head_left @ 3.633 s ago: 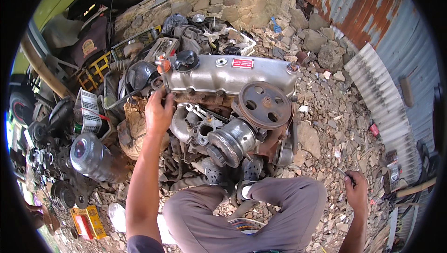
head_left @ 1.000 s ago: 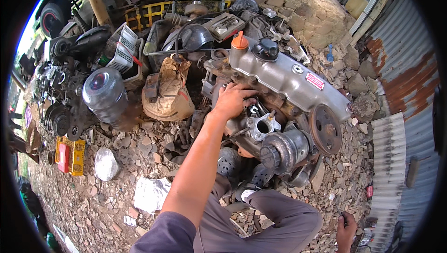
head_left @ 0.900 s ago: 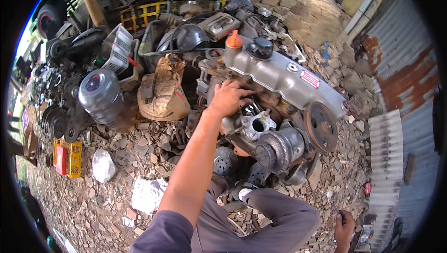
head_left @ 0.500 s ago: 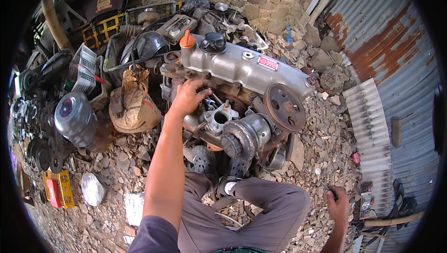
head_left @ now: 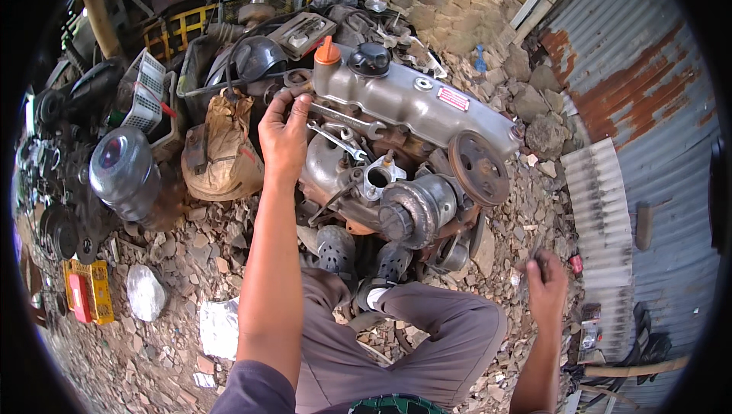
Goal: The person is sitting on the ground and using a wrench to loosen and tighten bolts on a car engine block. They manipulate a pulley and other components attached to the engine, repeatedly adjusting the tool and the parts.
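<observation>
My left hand (head_left: 291, 109) grips a steel wrench (head_left: 345, 118), raised just below the left end of the silver valve cover (head_left: 393, 97). Other wrenches (head_left: 335, 139) rest lower on the engine, near the open round fitting (head_left: 377, 178). The cover carries an orange cap (head_left: 327, 52) and a black cap (head_left: 368, 62). To the right are a rusty pulley (head_left: 476, 168) and a round metal housing (head_left: 415, 212). My right hand (head_left: 543, 273) is out to the right over the rubble, pinched on a thin metal tool; its exact kind is too blurred to tell.
At left stand a plastic jug (head_left: 122, 174), paper sack (head_left: 217, 162), white crate (head_left: 137, 90), yellow crate (head_left: 95, 292) and piled parts (head_left: 57, 231). Corrugated sheets (head_left: 633, 86) line the right. Rubble (head_left: 191, 261) surrounds my feet (head_left: 335, 254).
My left hand has lifted from among the engine parts with a wrench now in it and moved up. My right hand has risen, still holding the thin tool. The view has shifted.
</observation>
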A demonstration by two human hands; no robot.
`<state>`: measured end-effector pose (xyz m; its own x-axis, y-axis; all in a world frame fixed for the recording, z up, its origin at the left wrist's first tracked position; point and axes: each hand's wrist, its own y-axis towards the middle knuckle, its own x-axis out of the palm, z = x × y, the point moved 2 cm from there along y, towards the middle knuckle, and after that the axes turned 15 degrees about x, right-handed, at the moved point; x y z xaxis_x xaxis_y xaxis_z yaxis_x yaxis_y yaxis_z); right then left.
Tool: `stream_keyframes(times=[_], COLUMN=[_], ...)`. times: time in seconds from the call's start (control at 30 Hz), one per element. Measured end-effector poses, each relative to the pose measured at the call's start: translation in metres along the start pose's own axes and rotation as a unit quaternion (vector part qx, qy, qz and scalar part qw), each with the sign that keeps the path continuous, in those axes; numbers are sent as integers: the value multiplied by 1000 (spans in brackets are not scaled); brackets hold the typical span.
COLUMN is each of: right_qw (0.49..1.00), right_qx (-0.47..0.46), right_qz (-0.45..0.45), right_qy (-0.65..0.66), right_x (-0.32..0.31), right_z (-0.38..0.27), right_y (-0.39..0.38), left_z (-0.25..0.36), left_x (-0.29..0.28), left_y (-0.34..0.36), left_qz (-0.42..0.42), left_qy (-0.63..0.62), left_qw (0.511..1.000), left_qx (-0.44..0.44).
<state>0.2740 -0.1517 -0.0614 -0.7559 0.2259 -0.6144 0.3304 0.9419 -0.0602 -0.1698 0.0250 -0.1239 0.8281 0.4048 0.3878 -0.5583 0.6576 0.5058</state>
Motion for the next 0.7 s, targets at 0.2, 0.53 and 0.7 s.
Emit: stream_keyframes(times=[0.2,0.53,0.7], right_qw=[964,916,911], right_qx=[-253,-234,-289], right_qz=[-30,-94,-38], right_qy=[80,-313,-293], right_x=[75,236,228], right_z=[-161,-233,-227], right_y=[32,122,142], left_z=[27,18,28], left_x=[-15,-45,-30], left_y=[-10,3,-4], left_qz=[135,230,165], left_qy=[-38,11,17], left_qw=[990,970,985], left_qx=[8,78,48])
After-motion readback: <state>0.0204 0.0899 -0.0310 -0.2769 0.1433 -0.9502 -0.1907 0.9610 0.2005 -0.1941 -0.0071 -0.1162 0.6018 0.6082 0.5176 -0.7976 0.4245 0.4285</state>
